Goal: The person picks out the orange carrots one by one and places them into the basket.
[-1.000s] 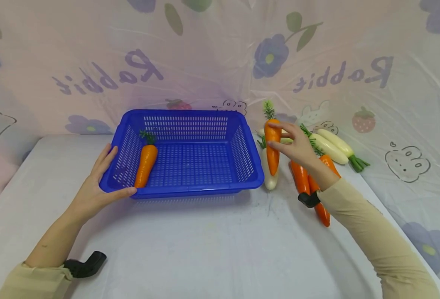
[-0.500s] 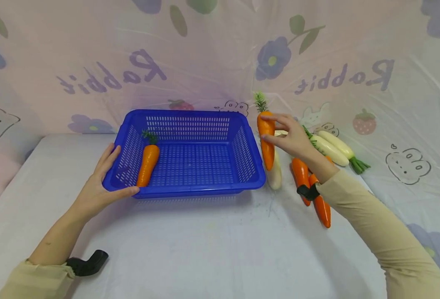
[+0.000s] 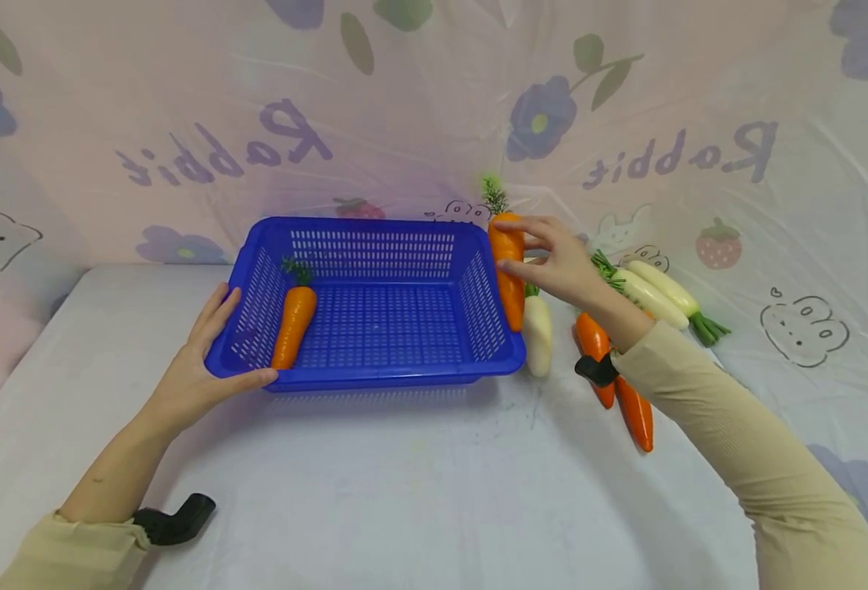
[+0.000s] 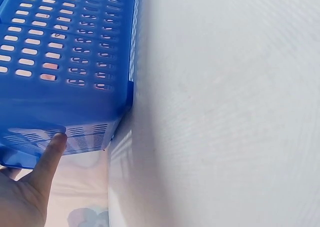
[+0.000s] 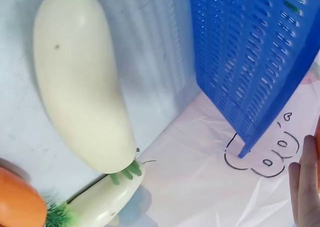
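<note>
Working from afar, I have the right hand (image 3: 562, 262) clamped, thumb against fingers, on a carrot (image 3: 506, 245), leafy end up by the right rim of the blue basket (image 3: 397, 377), while the left hand (image 3: 192, 373), digits spread, apparently steadies its opposite end.

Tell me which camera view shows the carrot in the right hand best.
The head view: it shows the carrot end to end, gripped by the right hand. The right wrist view catches only an orange sliver at its edge, beside the fingers. I can't make it out in the left wrist view.
</note>
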`<state>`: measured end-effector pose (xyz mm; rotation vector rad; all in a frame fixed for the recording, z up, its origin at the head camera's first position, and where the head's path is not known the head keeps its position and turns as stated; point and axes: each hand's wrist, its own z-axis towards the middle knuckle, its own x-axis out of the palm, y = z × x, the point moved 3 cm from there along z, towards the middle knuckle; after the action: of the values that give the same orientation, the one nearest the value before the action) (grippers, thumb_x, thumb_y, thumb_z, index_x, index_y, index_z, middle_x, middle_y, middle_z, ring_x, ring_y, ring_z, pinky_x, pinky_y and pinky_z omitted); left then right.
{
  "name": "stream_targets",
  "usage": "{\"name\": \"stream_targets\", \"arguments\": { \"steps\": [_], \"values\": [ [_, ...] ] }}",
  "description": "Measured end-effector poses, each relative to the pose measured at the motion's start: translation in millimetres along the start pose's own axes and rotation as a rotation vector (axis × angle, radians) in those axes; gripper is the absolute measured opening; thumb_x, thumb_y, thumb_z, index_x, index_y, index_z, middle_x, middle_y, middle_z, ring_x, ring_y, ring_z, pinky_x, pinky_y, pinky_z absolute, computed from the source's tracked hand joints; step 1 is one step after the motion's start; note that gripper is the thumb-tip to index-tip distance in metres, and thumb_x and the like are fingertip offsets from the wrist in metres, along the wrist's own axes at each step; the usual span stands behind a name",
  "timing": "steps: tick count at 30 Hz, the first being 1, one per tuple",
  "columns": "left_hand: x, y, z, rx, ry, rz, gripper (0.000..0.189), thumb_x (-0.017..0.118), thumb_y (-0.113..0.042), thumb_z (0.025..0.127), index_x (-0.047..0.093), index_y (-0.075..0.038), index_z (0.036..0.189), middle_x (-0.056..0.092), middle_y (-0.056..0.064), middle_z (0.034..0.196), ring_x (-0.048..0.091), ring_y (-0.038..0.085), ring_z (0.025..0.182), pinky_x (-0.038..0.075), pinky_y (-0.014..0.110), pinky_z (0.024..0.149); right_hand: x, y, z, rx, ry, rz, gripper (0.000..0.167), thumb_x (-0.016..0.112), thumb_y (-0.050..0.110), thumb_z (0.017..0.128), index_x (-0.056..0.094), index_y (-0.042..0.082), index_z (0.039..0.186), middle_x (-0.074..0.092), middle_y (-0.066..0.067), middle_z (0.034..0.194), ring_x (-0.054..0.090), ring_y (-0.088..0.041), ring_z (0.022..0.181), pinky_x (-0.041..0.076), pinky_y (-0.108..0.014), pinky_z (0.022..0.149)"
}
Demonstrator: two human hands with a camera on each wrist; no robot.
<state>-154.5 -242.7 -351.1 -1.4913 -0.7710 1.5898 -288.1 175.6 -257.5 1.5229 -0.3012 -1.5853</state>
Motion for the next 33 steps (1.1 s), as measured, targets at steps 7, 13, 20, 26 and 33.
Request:
{"name": "stream_targets", "arguments": {
  "steps": [7, 13, 20, 26, 33],
  "values": [
    [0.2, -0.5, -0.5, -0.004, -0.003, 0.010, 0.105, 0.077, -0.022, 0.079, 0.005, -0.034, 0.154, -0.013, -0.011, 0.161, -0.009, 0.037, 0.147, 0.002, 0.079, 0.102, 9, 9, 6.4, -0.029, 0.034, 0.002, 0.053, 0.070, 0.018, 0.087, 0.054, 0.017, 0.138, 0.040, -0.014, 0.141, 0.050, -0.039, 0.122, 0.052, -0.049, 0.092],
    [0.5, -3.1, -1.7, 0.003, -0.006, 0.008, 0.105, 0.077, -0.022, 0.078, 0.006, -0.033, 0.155, -0.012, -0.011, 0.161, -0.008, 0.038, 0.147, 0.002, 0.079, 0.102, 16, 19, 10.7, -0.063, 0.050, 0.003, 0.053, 0.070, 0.017, 0.087, 0.054, 0.015, 0.137, 0.042, -0.015, 0.139, 0.050, -0.040, 0.122, 0.052, -0.050, 0.092],
    [0.6, -3.8, -1.7, -0.001, -0.012, 0.017, 0.105, 0.077, -0.023, 0.078, 0.006, -0.034, 0.155, -0.012, -0.012, 0.161, -0.008, 0.037, 0.148, 0.002, 0.080, 0.101, 22, 30, 16.7, -0.061, 0.064, -0.021, 0.053, 0.071, 0.018, 0.086, 0.055, 0.017, 0.137, 0.043, -0.015, 0.137, 0.051, -0.038, 0.121, 0.054, -0.049, 0.090],
    [0.2, -3.0, -1.4, -0.008, -0.013, 0.013, 0.105, 0.078, -0.023, 0.078, 0.007, -0.035, 0.154, -0.012, -0.013, 0.161, -0.009, 0.035, 0.148, 0.001, 0.079, 0.102, 27, 42, 22.7, -0.089, 0.070, -0.033, 0.054, 0.072, 0.020, 0.085, 0.056, 0.019, 0.136, 0.045, -0.012, 0.137, 0.053, -0.035, 0.120, 0.055, -0.047, 0.088],
    [1.4, -3.1, -0.8, 0.001, -0.010, -0.002, 0.105, 0.078, -0.024, 0.078, 0.007, -0.035, 0.154, -0.011, -0.012, 0.161, -0.009, 0.034, 0.148, 0.001, 0.079, 0.102, 33, 54, 29.4, -0.131, 0.081, -0.006, 0.052, 0.072, 0.021, 0.085, 0.057, 0.020, 0.135, 0.047, -0.009, 0.136, 0.054, -0.031, 0.117, 0.056, -0.042, 0.086]
  ]
}}
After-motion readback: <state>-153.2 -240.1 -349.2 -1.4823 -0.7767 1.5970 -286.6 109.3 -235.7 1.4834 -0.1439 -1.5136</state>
